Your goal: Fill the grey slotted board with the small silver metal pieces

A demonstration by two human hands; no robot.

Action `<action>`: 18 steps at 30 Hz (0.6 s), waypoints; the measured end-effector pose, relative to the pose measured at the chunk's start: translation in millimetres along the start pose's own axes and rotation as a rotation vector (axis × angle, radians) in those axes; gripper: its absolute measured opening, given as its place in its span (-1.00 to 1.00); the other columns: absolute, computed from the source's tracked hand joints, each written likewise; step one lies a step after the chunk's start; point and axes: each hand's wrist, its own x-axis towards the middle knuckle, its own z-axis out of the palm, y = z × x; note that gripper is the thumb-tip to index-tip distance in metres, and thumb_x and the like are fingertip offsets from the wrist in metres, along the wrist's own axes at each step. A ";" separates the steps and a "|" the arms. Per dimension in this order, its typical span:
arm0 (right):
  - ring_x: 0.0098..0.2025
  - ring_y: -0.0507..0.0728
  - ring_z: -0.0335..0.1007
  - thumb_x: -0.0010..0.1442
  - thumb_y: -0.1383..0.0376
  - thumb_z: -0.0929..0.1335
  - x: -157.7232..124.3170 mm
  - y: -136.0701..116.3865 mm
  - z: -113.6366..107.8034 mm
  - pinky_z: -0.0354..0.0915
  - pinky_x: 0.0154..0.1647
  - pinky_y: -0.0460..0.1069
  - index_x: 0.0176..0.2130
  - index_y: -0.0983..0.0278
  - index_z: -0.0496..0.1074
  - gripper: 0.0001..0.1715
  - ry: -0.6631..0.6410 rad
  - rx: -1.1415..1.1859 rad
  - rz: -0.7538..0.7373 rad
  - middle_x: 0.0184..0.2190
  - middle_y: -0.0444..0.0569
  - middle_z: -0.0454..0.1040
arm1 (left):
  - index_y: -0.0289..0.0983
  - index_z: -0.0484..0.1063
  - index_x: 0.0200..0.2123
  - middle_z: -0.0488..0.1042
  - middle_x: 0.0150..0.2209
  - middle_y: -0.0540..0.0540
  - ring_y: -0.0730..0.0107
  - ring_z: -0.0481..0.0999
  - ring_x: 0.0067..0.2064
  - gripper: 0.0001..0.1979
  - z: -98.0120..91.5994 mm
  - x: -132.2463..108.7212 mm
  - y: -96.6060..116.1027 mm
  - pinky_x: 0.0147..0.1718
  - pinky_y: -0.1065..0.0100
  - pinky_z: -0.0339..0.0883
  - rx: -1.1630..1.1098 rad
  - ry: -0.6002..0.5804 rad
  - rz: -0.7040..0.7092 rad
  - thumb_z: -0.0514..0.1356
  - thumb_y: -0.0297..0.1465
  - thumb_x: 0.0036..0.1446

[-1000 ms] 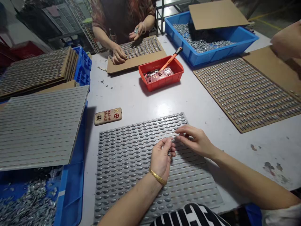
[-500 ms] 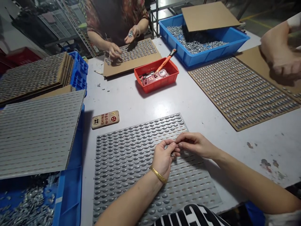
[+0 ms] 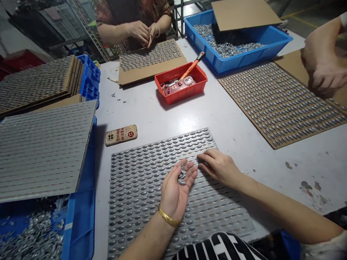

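Observation:
My left hand (image 3: 177, 191), with a gold bracelet (image 3: 168, 218) at the wrist, is cupped palm up over the middle of a grey slotted board (image 3: 227, 202). In its palm lie several small almond-shaped metal pieces (image 3: 182, 177). Just to the right, my right hand (image 3: 217, 167) is low over the board, thumb and fingers pinched at a metal piece (image 3: 199, 159) partly covered by the fingertips. Rows of the same shiny pieces (image 3: 135, 187) fill the board's left side and its far rows. Bare slots show on the right part.
A phone (image 3: 121, 135) lies beyond the board. A red bin (image 3: 187, 90) holds another phone and an orange-handled tool. Blue bins of metal pieces stand left (image 3: 81, 224) and far right (image 3: 230, 65). A person opposite (image 3: 135, 21) and another person's hand (image 3: 325, 74) are by cardboard sheets (image 3: 273, 104).
My hands have parted. The left moved left and opened into a cup, showing the pieces; the right went down to the board. The person opposite has brought both hands together.

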 end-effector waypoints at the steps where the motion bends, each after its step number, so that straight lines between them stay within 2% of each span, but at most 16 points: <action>1: -0.19 0.14 0.33 0.30 0.28 0.23 3.9 -1.4 1.8 0.24 -0.26 -0.03 -0.10 0.26 0.40 -0.77 -0.001 -0.012 0.014 -0.25 0.03 0.43 | -0.41 0.40 -0.09 0.53 -0.14 -0.30 0.18 0.56 -0.11 -0.76 -1.5 -0.1 -4.3 -0.04 0.23 0.42 0.008 -0.015 0.000 0.15 -0.49 0.15; 5: -0.25 0.10 0.32 0.25 0.37 0.24 17.7 -3.0 3.4 0.14 -0.38 -0.08 -0.20 0.24 0.41 -0.83 -0.061 -0.057 0.008 -0.31 -0.02 0.40 | -0.37 0.37 -0.13 0.54 -0.19 -0.26 0.26 0.58 -0.20 -0.78 -3.8 0.6 -13.2 -0.11 0.26 0.45 0.086 -0.031 -0.034 0.18 -0.53 0.11; 10: -0.39 0.06 0.27 0.16 0.41 0.28 25.9 -2.9 -5.5 0.06 -0.48 -0.08 -0.31 0.29 0.35 -0.94 -0.168 -0.067 -0.039 -0.37 -0.04 0.37 | -0.34 0.34 -0.24 0.55 -0.21 -0.25 0.31 0.57 -0.24 -0.85 -3.7 4.0 -16.7 -0.12 0.27 0.43 0.141 -0.060 -0.044 0.21 -0.54 0.07; 15: -0.35 0.05 0.33 0.21 0.40 0.24 19.2 16.3 -18.4 0.24 -0.35 -0.06 -0.16 0.28 0.34 -0.82 0.004 0.304 -0.008 -0.33 -0.04 0.44 | -0.36 0.42 -0.22 0.49 -0.39 -0.11 0.48 0.48 -0.40 -0.80 -6.1 7.7 -20.1 -0.35 0.44 0.39 0.201 -0.101 -0.040 0.27 -0.43 0.05; 18: -0.31 0.07 0.37 0.25 0.34 0.25 11.8 36.1 -23.0 0.29 -0.31 -0.03 -0.19 0.24 0.41 -0.83 0.103 0.391 0.030 -0.29 -0.03 0.47 | -0.36 0.47 -0.23 0.42 -0.47 -0.04 0.55 0.39 -0.47 -0.75 -7.5 9.3 -21.0 -0.49 0.51 0.29 0.219 -0.112 -0.034 0.31 -0.37 0.01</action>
